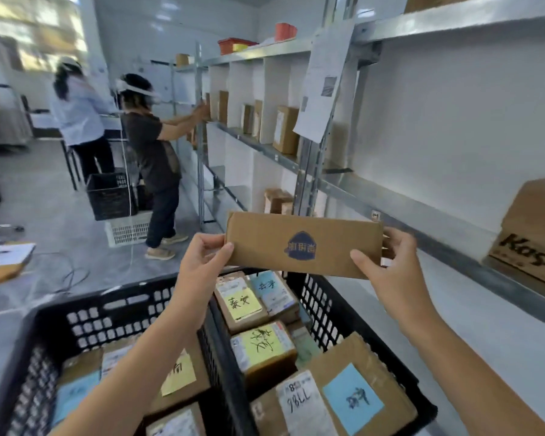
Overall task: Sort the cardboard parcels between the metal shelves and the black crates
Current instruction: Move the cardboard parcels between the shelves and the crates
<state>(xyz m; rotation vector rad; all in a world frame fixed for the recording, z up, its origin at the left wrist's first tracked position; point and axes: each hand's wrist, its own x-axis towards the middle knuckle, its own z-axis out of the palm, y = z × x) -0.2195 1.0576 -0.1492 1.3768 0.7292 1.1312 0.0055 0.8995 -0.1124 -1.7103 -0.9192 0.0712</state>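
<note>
i hold a flat, oblong cardboard parcel up in front of me, above the crates and level with a metal shelf on my right. its plain brown face carries one dark blue house-shaped stamp with three pale characters i cannot read clearly. my left hand pinches the parcel's left end, thumb on the front and fingers behind. my right hand pinches the right end the same way.

below my arms sit two black crates of perforated plastic, side by side and touching. the right crate is packed with brown parcels bearing white shipping labels and coloured sticky notes: yellow ones with handwritten characters, blue ones with scrawls, and one white label reading "98ll" in marker. the left crate holds more parcels with a yellow and a blue note.

on the shelf at far right a larger box shows bold black lettering beginning "kasi". a printed paper sheet hangs on the shelf upright. further along, parcels stand on end between white dividers, and another person in a white headset reaches into the shelving.
</note>
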